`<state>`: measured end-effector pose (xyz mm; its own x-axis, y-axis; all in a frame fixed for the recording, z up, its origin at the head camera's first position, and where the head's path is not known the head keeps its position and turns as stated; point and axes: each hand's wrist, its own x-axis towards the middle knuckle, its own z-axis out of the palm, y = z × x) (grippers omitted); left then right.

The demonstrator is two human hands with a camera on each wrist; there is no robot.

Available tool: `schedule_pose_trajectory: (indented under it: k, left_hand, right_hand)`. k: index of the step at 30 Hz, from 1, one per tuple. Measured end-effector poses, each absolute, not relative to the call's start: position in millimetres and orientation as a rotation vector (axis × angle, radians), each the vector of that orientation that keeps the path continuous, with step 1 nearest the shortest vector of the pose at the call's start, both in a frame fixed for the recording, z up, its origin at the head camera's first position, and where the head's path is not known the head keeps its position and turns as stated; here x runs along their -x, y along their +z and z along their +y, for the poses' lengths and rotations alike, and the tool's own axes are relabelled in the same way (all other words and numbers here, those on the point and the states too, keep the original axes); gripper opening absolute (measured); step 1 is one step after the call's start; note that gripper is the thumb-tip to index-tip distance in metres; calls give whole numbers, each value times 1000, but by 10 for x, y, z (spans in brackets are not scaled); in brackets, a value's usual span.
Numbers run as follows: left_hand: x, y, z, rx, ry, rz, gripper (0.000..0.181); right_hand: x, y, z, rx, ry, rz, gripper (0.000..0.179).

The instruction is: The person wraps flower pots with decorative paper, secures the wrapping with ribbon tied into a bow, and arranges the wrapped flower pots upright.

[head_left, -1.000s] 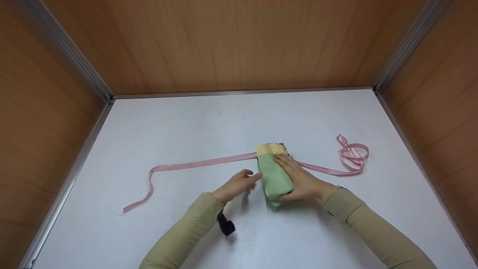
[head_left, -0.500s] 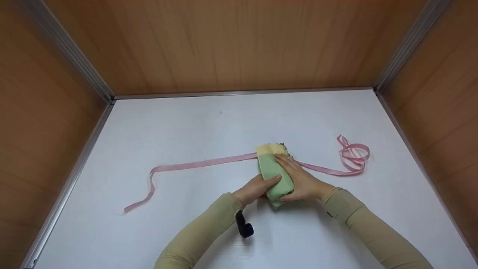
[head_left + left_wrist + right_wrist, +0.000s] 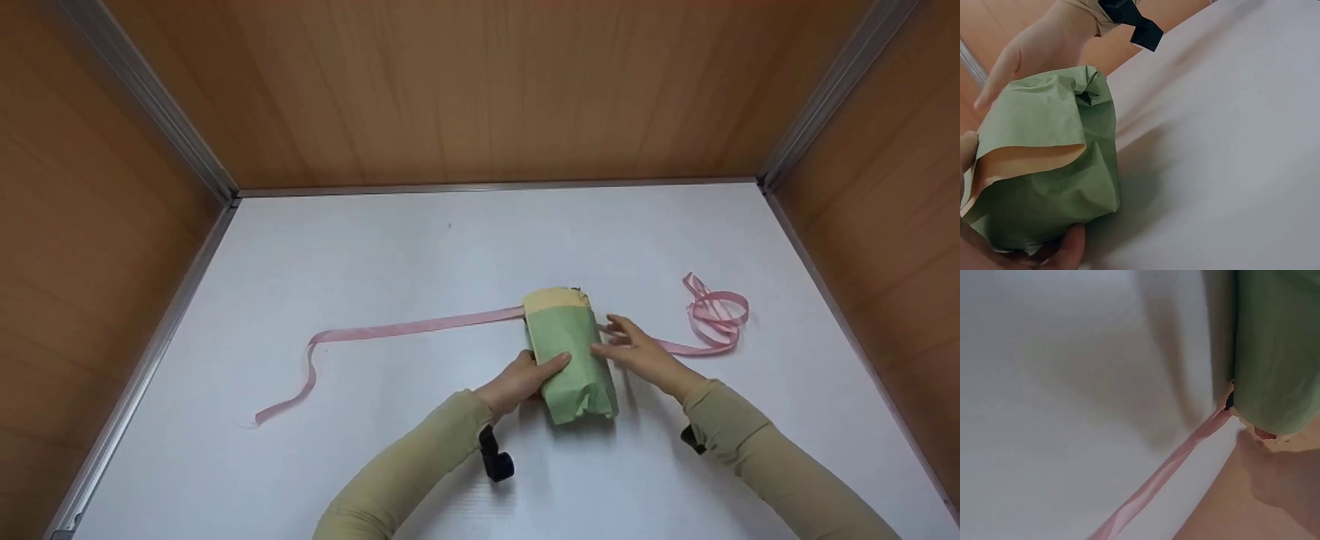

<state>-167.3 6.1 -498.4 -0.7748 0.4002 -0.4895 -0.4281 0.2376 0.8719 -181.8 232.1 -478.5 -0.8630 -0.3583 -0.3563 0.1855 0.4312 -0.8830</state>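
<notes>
A parcel wrapped in green paper (image 3: 574, 345) with a pale yellow band at its far end lies right of centre in the head view. My left hand (image 3: 523, 379) grips its left side, thumb on top and fingers beneath. In the left wrist view, the folded green paper (image 3: 1044, 115) shows a yellowish inner side, and left-hand fingers curl under it. My right hand (image 3: 641, 356) is at the parcel's right side with fingers spread and loosely bent, fingertips close to the paper. A pink ribbon (image 3: 420, 327) runs under the parcel and out on both sides.
The ribbon's left end bends toward the front; its right end lies in a loose coil (image 3: 716, 313). A white tabletop (image 3: 375, 247) carries everything, with wood-look panels (image 3: 487, 90) at the back and both sides. A black strap end (image 3: 496, 457) hangs from the left wrist.
My left hand has reached in from the left and taken hold of the parcel. My right hand has let go and drawn back to the right. The parcel has turned, showing a broader green face.
</notes>
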Motion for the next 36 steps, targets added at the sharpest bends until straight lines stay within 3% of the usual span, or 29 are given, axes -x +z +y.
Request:
schedule_pose_trajectory:
  k: [10, 22, 31, 36]
  left_hand:
    - [1613, -5003, 42, -75, 1626, 1785, 68]
    - [1415, -4620, -94, -206, 1571, 1733, 59]
    - [1552, -4507, -36, -123, 1688, 1966, 71]
    - [1693, -4580, 70, -103, 1719, 2052, 66]
  right_hand:
    - [1672, -4901, 2233, 52, -1472, 1823, 79]
    - [1481, -4583, 2157, 122, -1471, 1773, 76]
    - [1552, -4483, 2050, 59, -1644, 1980, 79]
    - [1637, -4567, 2015, -72, -1739, 1983, 80]
